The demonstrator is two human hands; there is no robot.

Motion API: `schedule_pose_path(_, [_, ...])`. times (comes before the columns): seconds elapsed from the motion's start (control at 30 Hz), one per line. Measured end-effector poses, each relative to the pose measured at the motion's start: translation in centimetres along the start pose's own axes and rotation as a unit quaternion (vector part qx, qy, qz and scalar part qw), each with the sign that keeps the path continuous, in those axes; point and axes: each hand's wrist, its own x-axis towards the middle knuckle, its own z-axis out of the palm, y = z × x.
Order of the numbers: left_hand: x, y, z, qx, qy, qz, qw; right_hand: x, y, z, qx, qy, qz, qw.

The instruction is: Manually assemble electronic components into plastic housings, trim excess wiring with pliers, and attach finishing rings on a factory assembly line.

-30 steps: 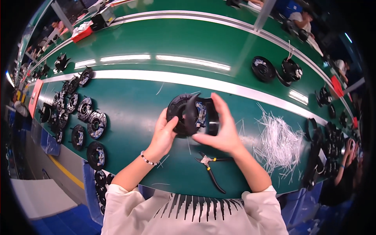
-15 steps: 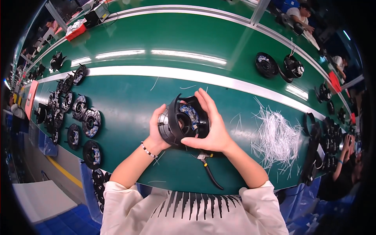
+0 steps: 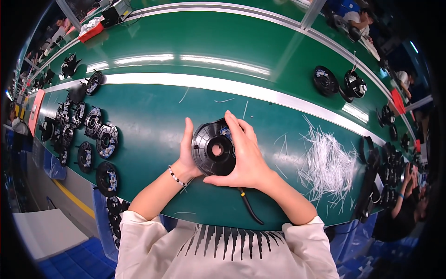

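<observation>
Over the middle of the bench I hold a black round plastic housing (image 3: 202, 154) with a central hole and a blue circuit board, partly covered, at its upper right. My left hand (image 3: 187, 157) supports it from the left, thumb pointing up beside the rim and the other fingers hidden beneath. My right hand (image 3: 248, 160) wraps the right side, its thumb along the lower edge and its fingers over the upper rim. Just below my right hand lies a pair of pliers (image 3: 251, 209) with black and yellow handles; its jaws are hidden.
A pile of white plastic strips (image 3: 327, 162) lies on the right. Several round black housings with circuit boards (image 3: 107, 141) cluster at left. Beyond the white rail (image 3: 186, 82), more black parts (image 3: 325, 80) sit on the far green surface. A co-worker's hand (image 3: 409, 173) shows at far right.
The housing has turned in my hands, so its round face and central hole now face up. The raised black band across it no longer shows. My right hand covers more of the pliers.
</observation>
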Motion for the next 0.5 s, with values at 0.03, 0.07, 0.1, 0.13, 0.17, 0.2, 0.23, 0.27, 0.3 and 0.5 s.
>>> schedule_pose_path(0.03, [0.0,0.0,-0.1,0.0,-0.014,-0.012,1.0,0.0,0.0,-0.2,-0.004,-0.015,-0.014,1.0])
schedule_pose_path(0.07, [0.0,0.1,-0.1,-0.001,-0.013,-0.013,1.0,0.0,-0.1,-0.4,-0.004,-0.015,-0.013,1.0])
schedule_pose_path(0.1, [0.0,0.2,-0.1,0.007,-0.035,-0.025,0.999,0.0,-0.2,-0.6,-0.01,-0.023,-0.026,0.999])
schedule_pose_path(0.13, [0.0,0.2,-0.1,0.014,-0.055,-0.038,0.998,-0.1,-0.4,-0.9,-0.016,-0.031,-0.04,0.999])
schedule_pose_path(0.17, [0.1,0.3,-0.3,0.017,-0.058,-0.048,0.997,-0.2,-0.4,-1.0,-0.013,-0.031,-0.047,0.998])
schedule_pose_path(0.2, [0.0,0.3,-0.2,0.018,-0.056,-0.049,0.997,-0.3,-0.3,-1.1,-0.011,-0.031,-0.046,0.998])
schedule_pose_path(0.23, [0.1,0.4,-0.1,0.017,-0.05,-0.058,0.997,-0.3,-0.1,-1.2,-0.012,-0.026,-0.057,0.998])
schedule_pose_path(0.27, [0.2,0.5,-0.1,0.015,-0.043,-0.067,0.997,-0.4,0.1,-1.2,-0.013,-0.021,-0.068,0.997])
schedule_pose_path(0.3, [0.3,0.5,-0.1,0.017,-0.043,-0.071,0.996,-0.4,0.3,-1.1,-0.013,-0.018,-0.065,0.998])
schedule_pose_path(0.5, [2.7,0.3,2.6,0.092,-0.024,-0.025,0.995,-1.6,2.7,-0.3,-0.032,0.145,-0.053,0.988])
